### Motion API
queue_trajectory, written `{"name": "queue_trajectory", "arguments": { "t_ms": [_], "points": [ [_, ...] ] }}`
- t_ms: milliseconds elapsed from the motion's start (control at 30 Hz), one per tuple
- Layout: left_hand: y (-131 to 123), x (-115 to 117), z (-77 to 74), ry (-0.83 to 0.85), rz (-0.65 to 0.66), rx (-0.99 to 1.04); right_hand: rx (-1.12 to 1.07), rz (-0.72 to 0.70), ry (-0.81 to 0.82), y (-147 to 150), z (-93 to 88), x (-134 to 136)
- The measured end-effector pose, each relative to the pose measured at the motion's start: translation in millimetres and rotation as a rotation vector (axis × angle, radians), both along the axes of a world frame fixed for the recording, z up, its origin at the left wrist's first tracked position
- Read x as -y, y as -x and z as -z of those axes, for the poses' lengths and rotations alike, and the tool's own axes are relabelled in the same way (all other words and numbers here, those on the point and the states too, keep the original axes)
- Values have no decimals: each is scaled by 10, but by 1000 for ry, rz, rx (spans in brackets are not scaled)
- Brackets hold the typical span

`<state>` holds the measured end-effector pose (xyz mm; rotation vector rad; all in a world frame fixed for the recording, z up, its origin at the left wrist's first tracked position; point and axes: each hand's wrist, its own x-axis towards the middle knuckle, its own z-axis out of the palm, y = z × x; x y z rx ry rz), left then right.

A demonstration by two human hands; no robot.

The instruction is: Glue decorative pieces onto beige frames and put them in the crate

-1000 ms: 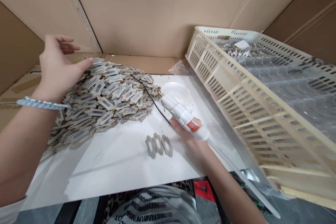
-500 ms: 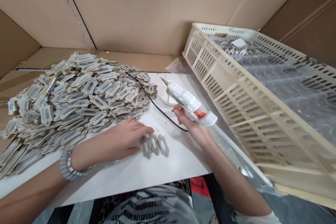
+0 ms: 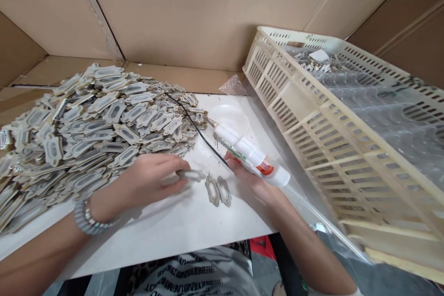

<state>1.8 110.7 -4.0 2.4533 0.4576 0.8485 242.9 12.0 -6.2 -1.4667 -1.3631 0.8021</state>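
Between the thumb and fingers of my left hand is one grey metal frame, tilted just above the white board. Two more grey metal frames lie side by side on the board, right of that hand. My right hand is wrapped round a white glue gun with an orange part; its metal nozzle points up and left. A large pile of similar frames stands left of both hands.
A black cable runs from the pile to near my right hand. Behind the glue gun is a round white dish. A cream plastic crate fills the right side. Cardboard walls rise behind.
My left hand has taken hold of the leftmost of three frames and moved it off the board, apart from the other two. The glue gun has shifted slightly down, its nozzle a little to the left.
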Motion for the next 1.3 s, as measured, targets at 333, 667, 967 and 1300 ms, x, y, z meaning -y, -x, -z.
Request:
{"name": "queue_trajectory", "arguments": {
  "t_ms": [333,667,967,1300],
  "points": [
    [237,-107,-218,-665,-260,27,78,-287,-257,37,92,29],
    [267,-108,-239,-634,-332,93,135,-332,-259,30,122,-5],
    [283,-88,-224,-693,-337,50,187,-312,-266,58,127,-35],
    [257,-81,-260,-727,-314,55,188,-294,-244,73,117,-24]
  ]
}}
